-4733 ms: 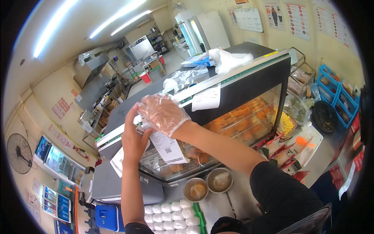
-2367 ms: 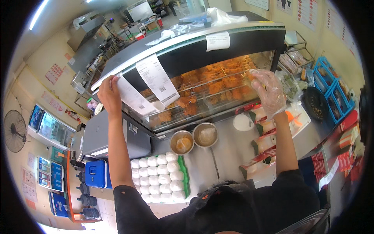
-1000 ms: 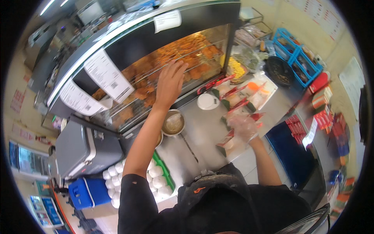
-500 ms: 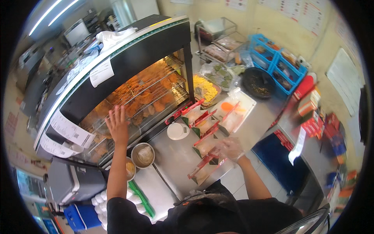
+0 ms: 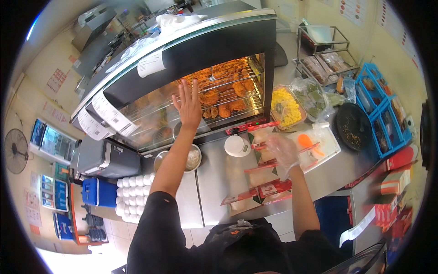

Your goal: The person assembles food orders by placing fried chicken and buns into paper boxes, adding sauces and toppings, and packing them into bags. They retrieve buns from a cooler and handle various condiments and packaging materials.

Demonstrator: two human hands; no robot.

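Note:
My bare left hand (image 5: 187,107) is raised with fingers spread against the glass front of a black food warmer (image 5: 237,32). Wire racks of fried chicken (image 5: 239,86) show behind the glass. My right hand (image 5: 282,150), in a clear plastic glove, is over the far part of a row of red-edged paper packets (image 5: 258,194) on the steel counter. Its fingers are blurred, so whether they grip a packet cannot be made out. Rice-coloured filling and dark green pieces show in several packets. Left of that hand stands a round white lidded tub (image 5: 236,146).
Behind the packets are a tray of yellow egg (image 5: 285,107), a white board (image 5: 331,141) with an orange scoop (image 5: 305,140), a black pan (image 5: 353,128) and blue baskets (image 5: 381,114). Metal bowls (image 5: 194,157) sit under my left forearm, near stacked white cups (image 5: 134,196).
The view has swung left, so the scene sits farther right. My right hand has moved from the nearer packets to the farther ones. My left hand stays raised, spread, at the warmer's front.

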